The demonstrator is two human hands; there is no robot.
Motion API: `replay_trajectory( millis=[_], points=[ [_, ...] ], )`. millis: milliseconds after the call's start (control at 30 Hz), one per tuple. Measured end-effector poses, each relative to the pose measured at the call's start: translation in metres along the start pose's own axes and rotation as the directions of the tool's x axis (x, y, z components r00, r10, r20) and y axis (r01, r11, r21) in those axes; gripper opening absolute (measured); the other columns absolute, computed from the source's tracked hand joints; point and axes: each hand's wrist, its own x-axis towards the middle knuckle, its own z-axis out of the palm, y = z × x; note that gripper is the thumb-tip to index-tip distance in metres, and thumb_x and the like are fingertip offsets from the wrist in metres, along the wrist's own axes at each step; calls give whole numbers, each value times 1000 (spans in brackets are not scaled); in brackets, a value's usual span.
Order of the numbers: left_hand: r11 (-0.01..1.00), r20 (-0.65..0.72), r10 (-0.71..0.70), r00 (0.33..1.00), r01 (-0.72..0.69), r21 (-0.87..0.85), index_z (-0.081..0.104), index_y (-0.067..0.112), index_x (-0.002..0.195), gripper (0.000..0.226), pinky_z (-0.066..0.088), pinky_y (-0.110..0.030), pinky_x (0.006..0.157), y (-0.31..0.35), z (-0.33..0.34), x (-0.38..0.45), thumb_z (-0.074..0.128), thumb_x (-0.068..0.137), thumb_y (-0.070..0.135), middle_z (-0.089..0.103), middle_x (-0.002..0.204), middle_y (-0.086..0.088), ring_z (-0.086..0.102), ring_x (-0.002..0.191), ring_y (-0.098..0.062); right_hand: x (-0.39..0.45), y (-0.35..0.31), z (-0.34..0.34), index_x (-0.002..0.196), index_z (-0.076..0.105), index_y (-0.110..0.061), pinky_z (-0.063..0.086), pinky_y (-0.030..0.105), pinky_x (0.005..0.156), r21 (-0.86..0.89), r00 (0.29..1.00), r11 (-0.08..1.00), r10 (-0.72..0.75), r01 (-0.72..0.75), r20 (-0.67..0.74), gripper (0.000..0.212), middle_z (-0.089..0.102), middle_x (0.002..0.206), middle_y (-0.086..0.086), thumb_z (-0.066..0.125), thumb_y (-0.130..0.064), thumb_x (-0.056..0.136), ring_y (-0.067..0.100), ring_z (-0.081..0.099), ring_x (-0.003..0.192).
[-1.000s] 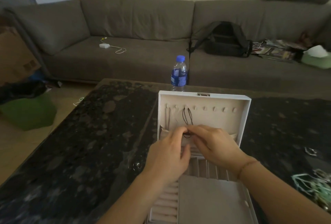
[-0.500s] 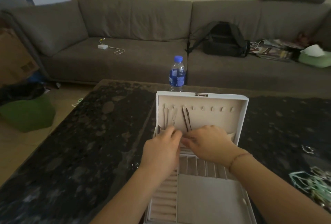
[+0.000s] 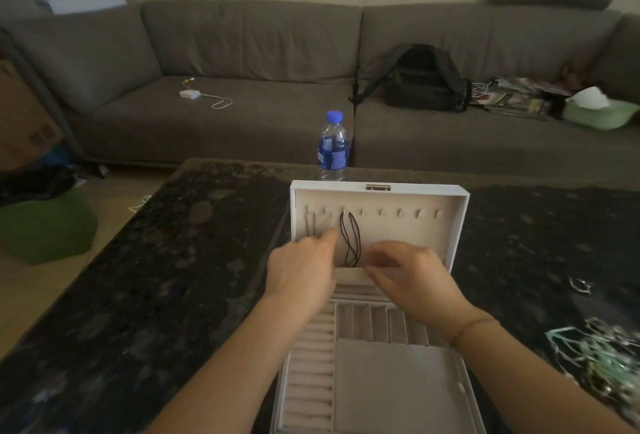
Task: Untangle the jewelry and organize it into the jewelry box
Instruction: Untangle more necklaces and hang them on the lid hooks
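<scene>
On the dark speckled worktop (image 3: pixel 145 295), bare stone lies left of my white jewelry box (image 3: pixel 460 225). Its raised lid holds a dark cord necklace (image 3: pixel 349 239) hanging from a hook. My left grip (image 3: pixel 301 270) touches thin chains, fingers hidden; right grip (image 3: pixel 412 277) blurred, unclear. Tangled jewelry (image 3: pixel 602 354) lies right.
</scene>
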Motion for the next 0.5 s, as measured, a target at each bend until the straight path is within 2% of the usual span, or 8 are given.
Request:
replay_trajectory(
  millis=[67, 167, 267, 400, 500],
  points=[
    [999, 12, -35, 999, 35, 15, 56, 28, 104, 9, 48, -33, 64, 0, 1, 3, 55, 96, 22, 69, 94, 2, 68, 85, -25, 2, -5, 12, 117, 66, -28, 53, 26, 89, -110, 998, 992, -48, 53, 44, 27, 66, 109, -13, 63, -36, 91, 7, 62, 97],
    [999, 12, -51, 999, 51, 10, 62, 29, 96, 7, 50, -32, 67, -1, 5, 8, 56, 98, 32, 68, 92, 2, 67, 87, -23, 3, -7, 31, 96, 72, -22, 56, 39, 69, -216, 988, 965, -152, 146, -12, 19, 68, 89, -4, 59, -30, 85, 20, 64, 80],
    [999, 22, 39, 999, -39, -2, 66, 31, 104, 24, 53, -34, 72, -3, 8, 7, 45, 102, 43, 66, 100, 6, 66, 92, -21, 0, -4, 38, 88, 72, -20, 50, 33, 62, -168, 973, 974, -178, 153, -145, 17, 66, 77, -5, 58, -28, 84, 19, 59, 72],
    [982, 29, 189, 982, -188, -21, 61, 32, 108, 28, 53, -36, 70, -11, 3, -7, 35, 103, 41, 61, 104, 10, 64, 88, -18, -1, 0, 36, 87, 71, -20, 50, 32, 60, -175, 958, 959, -250, 224, -141, 21, 65, 78, -5, 53, -30, 88, 18, 58, 71],
    [984, 100, 180, 979, -181, -4, 59, 29, 102, 23, 54, -36, 68, -12, -1, -8, 39, 98, 41, 54, 103, 8, 61, 82, -17, 1, 0, 34, 83, 72, -20, 50, 32, 55, -194, 948, 951, -274, 242, -162, 11, 65, 75, -4, 61, -24, 84, 20, 59, 69]
  ],
)
